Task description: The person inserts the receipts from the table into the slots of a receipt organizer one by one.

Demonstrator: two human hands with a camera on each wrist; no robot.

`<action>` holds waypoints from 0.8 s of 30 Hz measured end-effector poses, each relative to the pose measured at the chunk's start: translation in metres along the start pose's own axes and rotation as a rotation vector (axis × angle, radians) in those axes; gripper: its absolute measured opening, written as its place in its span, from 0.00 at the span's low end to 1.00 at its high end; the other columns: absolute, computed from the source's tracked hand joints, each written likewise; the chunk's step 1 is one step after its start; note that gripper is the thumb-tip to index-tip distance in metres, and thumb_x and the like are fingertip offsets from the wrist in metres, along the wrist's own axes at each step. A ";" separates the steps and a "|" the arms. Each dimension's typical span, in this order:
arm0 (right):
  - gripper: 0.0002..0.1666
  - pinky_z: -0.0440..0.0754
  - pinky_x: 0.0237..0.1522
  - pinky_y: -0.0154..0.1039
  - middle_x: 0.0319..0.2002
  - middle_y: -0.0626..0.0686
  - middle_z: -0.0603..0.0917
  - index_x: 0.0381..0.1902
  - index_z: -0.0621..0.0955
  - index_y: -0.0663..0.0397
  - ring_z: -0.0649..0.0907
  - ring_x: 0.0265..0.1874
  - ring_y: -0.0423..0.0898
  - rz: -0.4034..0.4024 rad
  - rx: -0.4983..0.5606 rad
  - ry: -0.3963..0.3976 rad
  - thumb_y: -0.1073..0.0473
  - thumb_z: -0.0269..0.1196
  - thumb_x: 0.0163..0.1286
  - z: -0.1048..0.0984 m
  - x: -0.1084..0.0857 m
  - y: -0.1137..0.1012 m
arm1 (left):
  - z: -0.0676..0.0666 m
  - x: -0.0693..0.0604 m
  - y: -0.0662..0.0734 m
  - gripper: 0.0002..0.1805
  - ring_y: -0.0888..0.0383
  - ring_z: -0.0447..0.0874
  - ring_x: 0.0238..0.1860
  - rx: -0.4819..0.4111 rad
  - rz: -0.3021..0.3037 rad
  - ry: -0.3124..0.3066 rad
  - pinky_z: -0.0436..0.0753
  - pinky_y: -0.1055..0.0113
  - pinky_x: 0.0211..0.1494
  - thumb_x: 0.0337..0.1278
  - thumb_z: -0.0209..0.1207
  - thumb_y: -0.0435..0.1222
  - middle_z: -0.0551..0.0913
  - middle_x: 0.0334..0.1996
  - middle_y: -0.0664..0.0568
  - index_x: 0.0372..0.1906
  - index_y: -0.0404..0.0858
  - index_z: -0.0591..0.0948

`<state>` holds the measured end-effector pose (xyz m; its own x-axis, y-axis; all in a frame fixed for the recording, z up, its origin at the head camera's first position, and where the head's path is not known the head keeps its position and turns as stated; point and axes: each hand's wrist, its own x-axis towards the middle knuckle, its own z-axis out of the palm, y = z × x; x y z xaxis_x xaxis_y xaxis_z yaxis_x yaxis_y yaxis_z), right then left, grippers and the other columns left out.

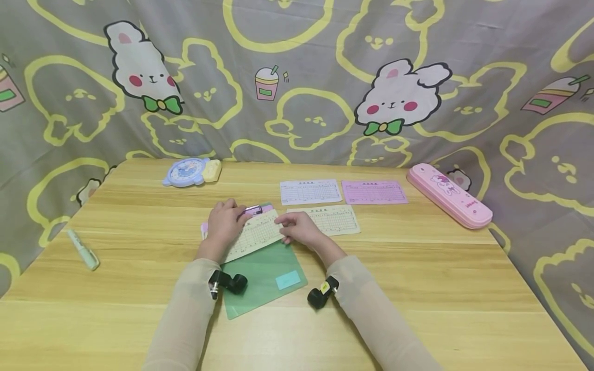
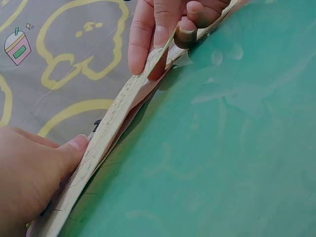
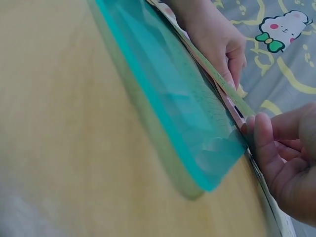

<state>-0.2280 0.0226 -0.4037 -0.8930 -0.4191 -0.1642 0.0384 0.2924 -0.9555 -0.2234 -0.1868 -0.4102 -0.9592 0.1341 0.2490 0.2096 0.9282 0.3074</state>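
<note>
A pale yellow printed form lies aslant over a translucent green file folder that has a light blue label. My left hand holds the form's upper left side, its thumb on the paper in the left wrist view. Beside those fingers is a dark metal clip, with pinkish paper around it. At the form's right end, my right hand pinches the corner between thumb and fingers. The right wrist view shows the form's edge slightly raised along the folder.
Another yellow form lies right of my right hand, below a white form and a pink form. A pink pencil case stands at the right, a blue clock-shaped item at the back left. A pale green highlighter lies left.
</note>
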 end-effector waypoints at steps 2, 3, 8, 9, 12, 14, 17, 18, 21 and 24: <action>0.16 0.77 0.25 0.36 0.35 0.58 0.74 0.44 0.76 0.65 0.77 0.18 0.43 0.001 -0.008 0.003 0.75 0.55 0.55 0.000 0.001 -0.001 | -0.001 0.000 0.001 0.20 0.51 0.62 0.32 0.012 0.005 -0.004 0.62 0.59 0.36 0.56 0.51 0.46 0.68 0.32 0.50 0.48 0.38 0.77; 0.16 0.77 0.25 0.36 0.35 0.58 0.74 0.43 0.76 0.65 0.77 0.18 0.43 0.001 -0.014 0.003 0.75 0.55 0.55 0.000 0.001 -0.002 | -0.001 0.000 0.001 0.20 0.51 0.62 0.33 0.018 0.007 -0.005 0.63 0.59 0.37 0.56 0.50 0.46 0.68 0.32 0.50 0.48 0.38 0.77; 0.17 0.77 0.24 0.36 0.36 0.58 0.73 0.43 0.76 0.65 0.77 0.17 0.43 0.009 -0.038 -0.001 0.75 0.55 0.54 0.001 0.002 -0.006 | 0.000 0.001 0.002 0.19 0.50 0.62 0.32 0.042 0.021 0.013 0.63 0.58 0.37 0.57 0.50 0.45 0.68 0.31 0.50 0.46 0.38 0.78; 0.17 0.77 0.24 0.36 0.36 0.58 0.73 0.43 0.76 0.65 0.77 0.17 0.43 0.012 -0.044 -0.001 0.75 0.55 0.54 0.001 0.003 -0.007 | 0.000 0.001 0.002 0.19 0.50 0.62 0.32 0.044 0.023 0.017 0.63 0.58 0.37 0.57 0.50 0.45 0.68 0.31 0.50 0.45 0.38 0.78; 0.17 0.77 0.24 0.35 0.36 0.58 0.73 0.43 0.76 0.64 0.77 0.17 0.43 0.021 -0.049 0.001 0.75 0.55 0.54 0.001 0.004 -0.009 | 0.001 0.002 0.002 0.18 0.51 0.61 0.31 0.047 0.025 0.021 0.62 0.59 0.36 0.57 0.49 0.45 0.68 0.30 0.50 0.45 0.38 0.79; 0.17 0.77 0.24 0.35 0.35 0.57 0.73 0.43 0.76 0.63 0.77 0.17 0.43 0.033 -0.049 0.003 0.75 0.56 0.54 0.001 0.005 -0.010 | 0.001 0.002 0.002 0.18 0.51 0.61 0.30 0.043 0.021 0.017 0.62 0.60 0.35 0.57 0.49 0.45 0.68 0.29 0.51 0.45 0.38 0.78; 0.17 0.77 0.23 0.35 0.33 0.57 0.74 0.43 0.77 0.63 0.76 0.17 0.43 0.046 -0.044 0.004 0.74 0.56 0.54 0.002 0.007 -0.011 | 0.001 0.002 0.002 0.19 0.52 0.61 0.30 0.035 0.013 0.003 0.62 0.60 0.35 0.58 0.48 0.46 0.68 0.29 0.51 0.47 0.38 0.78; 0.17 0.77 0.23 0.35 0.32 0.57 0.74 0.43 0.77 0.64 0.76 0.17 0.43 0.052 -0.039 0.005 0.74 0.56 0.54 0.002 0.008 -0.011 | 0.001 0.002 0.002 0.19 0.52 0.61 0.31 0.034 0.010 0.000 0.62 0.60 0.36 0.58 0.48 0.46 0.68 0.29 0.52 0.47 0.38 0.77; 0.17 0.76 0.22 0.34 0.32 0.58 0.74 0.43 0.77 0.64 0.76 0.16 0.43 0.061 -0.030 0.007 0.75 0.56 0.54 0.002 0.010 -0.012 | 0.000 0.002 0.002 0.19 0.53 0.61 0.31 0.030 0.008 -0.001 0.62 0.60 0.36 0.58 0.48 0.46 0.68 0.29 0.52 0.47 0.38 0.78; 0.17 0.76 0.21 0.33 0.33 0.58 0.74 0.43 0.76 0.65 0.76 0.16 0.43 0.065 -0.025 0.006 0.75 0.56 0.53 0.002 0.012 -0.012 | 0.000 0.002 0.001 0.19 0.53 0.61 0.30 0.027 0.012 0.010 0.62 0.60 0.36 0.57 0.49 0.46 0.68 0.29 0.52 0.46 0.38 0.78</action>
<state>-0.2378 0.0120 -0.3945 -0.8916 -0.3935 -0.2243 0.0856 0.3399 -0.9366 -0.2248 -0.1853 -0.4095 -0.9546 0.1423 0.2618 0.2161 0.9355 0.2795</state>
